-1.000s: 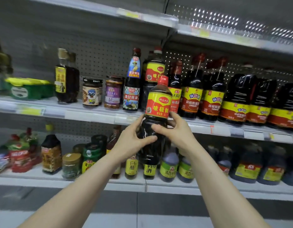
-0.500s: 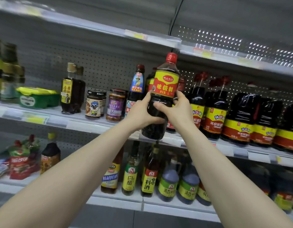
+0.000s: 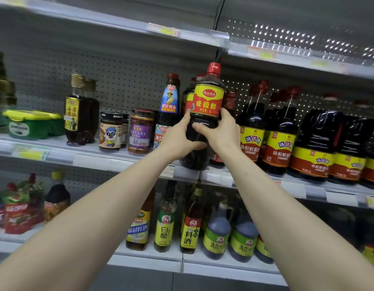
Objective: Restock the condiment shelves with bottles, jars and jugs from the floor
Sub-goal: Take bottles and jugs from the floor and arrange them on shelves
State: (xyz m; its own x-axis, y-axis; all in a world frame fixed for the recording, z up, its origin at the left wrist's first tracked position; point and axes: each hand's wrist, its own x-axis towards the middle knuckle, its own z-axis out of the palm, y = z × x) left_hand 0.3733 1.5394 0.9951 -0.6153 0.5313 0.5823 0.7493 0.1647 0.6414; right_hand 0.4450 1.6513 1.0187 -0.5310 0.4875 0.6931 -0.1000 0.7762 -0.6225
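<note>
Middle shelf [image 3: 98, 159], left hand [image 3: 177, 139], right hand [image 3: 222, 133] — clasping bottle [image 3: 207, 101]

Legend: the left hand [image 3: 177, 139] and right hand [image 3: 221, 133] cover the midsection of the dark bottle [image 3: 209, 101]. Its blurred base overlaps the middle shelf rim [image 3: 98, 160], so contact cannot be told. The bottle hides most of the red-capped bottles [image 3: 189, 97] behind it. The price tags [image 3: 30, 153] are unreadable, and the frame cuts off the far-left jars [image 3: 1, 89] and the far-right jug [image 3: 373, 164].
</note>
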